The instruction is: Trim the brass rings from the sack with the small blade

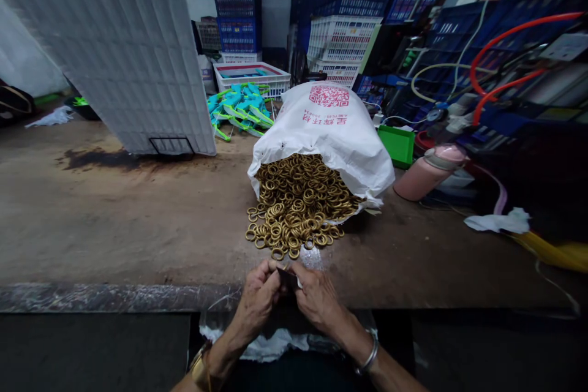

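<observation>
At the table's front edge my left hand (261, 291) and my right hand (318, 297) are pinched close together. A gold-coloured ring (285, 267), mostly covered, shows between the fingertips, apparently in the left hand's grip. A dark flat piece (287, 279) lies between thumbs and fingers, seemingly held by the right hand; its kind cannot be made out. Just beyond the fingertips, a heap of gold-coloured rings (289, 229) spills out of the open mouth of a white woven sack (321, 125), which lies on its side.
A tall stack of whitish sheets (119, 49) stands at left. Behind are blue-and-green plastic parts (241, 107) and a white crate (280, 81). A pink bottle (429, 171) leans right of the sack, near a green tray (397, 146) and red hoses (482, 82). Blue crates (236, 12) rise at the back.
</observation>
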Demonstrator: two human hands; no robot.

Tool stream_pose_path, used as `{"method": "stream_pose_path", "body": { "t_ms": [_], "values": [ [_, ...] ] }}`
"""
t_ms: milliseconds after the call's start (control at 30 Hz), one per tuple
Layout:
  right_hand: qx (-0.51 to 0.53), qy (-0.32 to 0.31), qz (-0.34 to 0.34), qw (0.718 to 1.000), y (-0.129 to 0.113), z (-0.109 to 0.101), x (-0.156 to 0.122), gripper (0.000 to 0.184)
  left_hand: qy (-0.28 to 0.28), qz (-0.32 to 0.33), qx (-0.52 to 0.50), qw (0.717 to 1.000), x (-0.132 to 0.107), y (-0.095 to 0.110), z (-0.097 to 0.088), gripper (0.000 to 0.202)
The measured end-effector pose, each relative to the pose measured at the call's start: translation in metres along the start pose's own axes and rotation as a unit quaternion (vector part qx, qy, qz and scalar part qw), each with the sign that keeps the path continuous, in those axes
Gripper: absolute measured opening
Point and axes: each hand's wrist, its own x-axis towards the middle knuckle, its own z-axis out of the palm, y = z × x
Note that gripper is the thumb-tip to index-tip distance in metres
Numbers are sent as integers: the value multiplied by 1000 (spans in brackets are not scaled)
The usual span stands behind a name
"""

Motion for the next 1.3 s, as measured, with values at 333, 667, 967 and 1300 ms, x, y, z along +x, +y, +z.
{"method": "stream_pose_path", "body": {
  "t_ms": [333, 667, 967, 1300],
  "values": [
    [-138, -14, 86, 987, 3, -12, 8, 29, -5, -24, 39, 999, -21, 11, 1, 32],
    [-47, 116, 52, 991, 10, -3, 32, 25, -27, -82, -152, 985, -22, 12, -6, 29],
    [-47, 113, 59, 991, 15, -4, 37, 19, -44, -101, -263, 959, -21, 10, -16, 19],
    [191, 161, 49, 967, 29, -14, 26, 21, 6, -57, -146, 988, 2, 3, -2, 27]
  ]
}}
